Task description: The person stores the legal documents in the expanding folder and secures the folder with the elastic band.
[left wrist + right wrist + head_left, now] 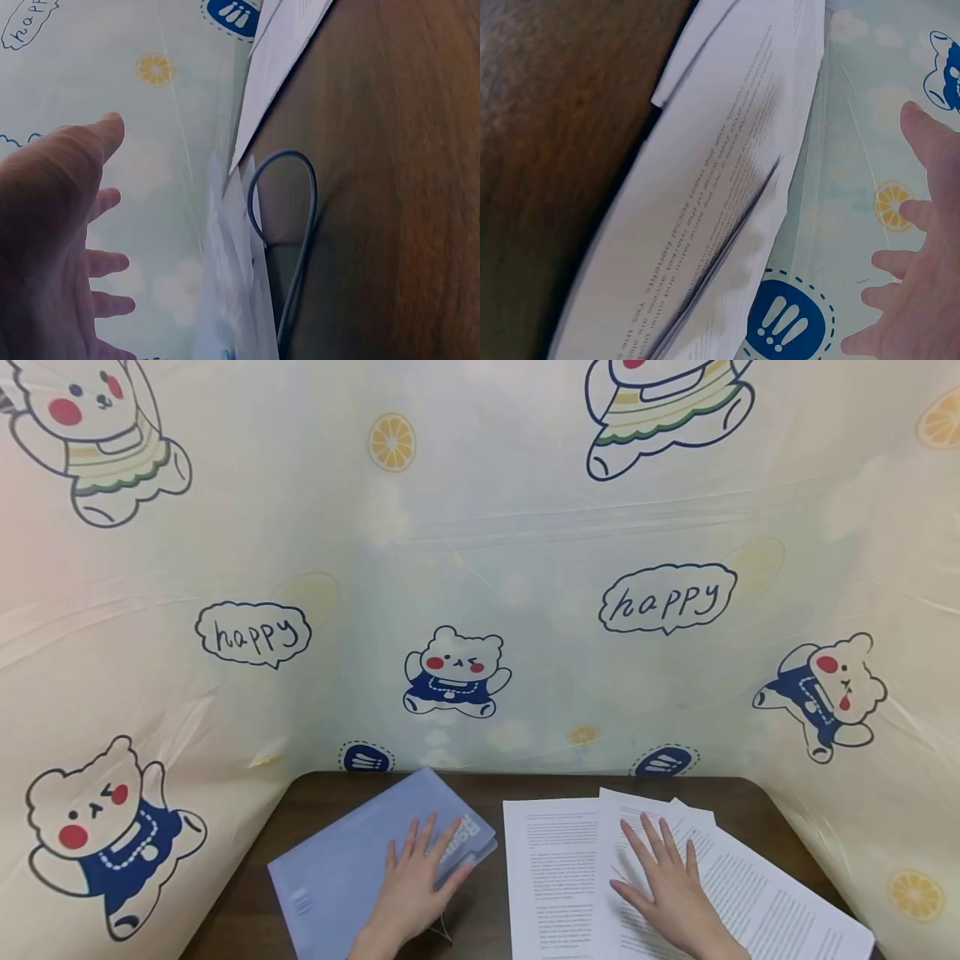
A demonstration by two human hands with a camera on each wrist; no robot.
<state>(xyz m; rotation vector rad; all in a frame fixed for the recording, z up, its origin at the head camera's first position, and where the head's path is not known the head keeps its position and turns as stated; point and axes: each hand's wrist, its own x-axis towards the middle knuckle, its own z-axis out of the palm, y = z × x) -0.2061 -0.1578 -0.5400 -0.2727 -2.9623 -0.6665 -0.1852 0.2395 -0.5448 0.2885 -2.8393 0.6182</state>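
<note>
A blue folder (352, 868) with pale lettering at its right edge lies tilted on the left side of the table. Over its right part my left hand (411, 889) is spread, palm down, fingers straight. From the folder's near edge a dark elastic cord (311, 202) loops out onto the wood. Printed sheets (551, 877) overlap and fan out on the right side. My right hand (667, 893) is held above the middle sheets with its fingers spread. Both wrist views show a gap between each hand (52, 225) (922, 277) and what lies below.
The dark brown wooden table (487, 789) has rounded far corners. Behind it and along both sides hangs a pale curtain (480, 552) printed with bears, orange slices and the word "happy". A strip of bare wood runs between the folder and the sheets.
</note>
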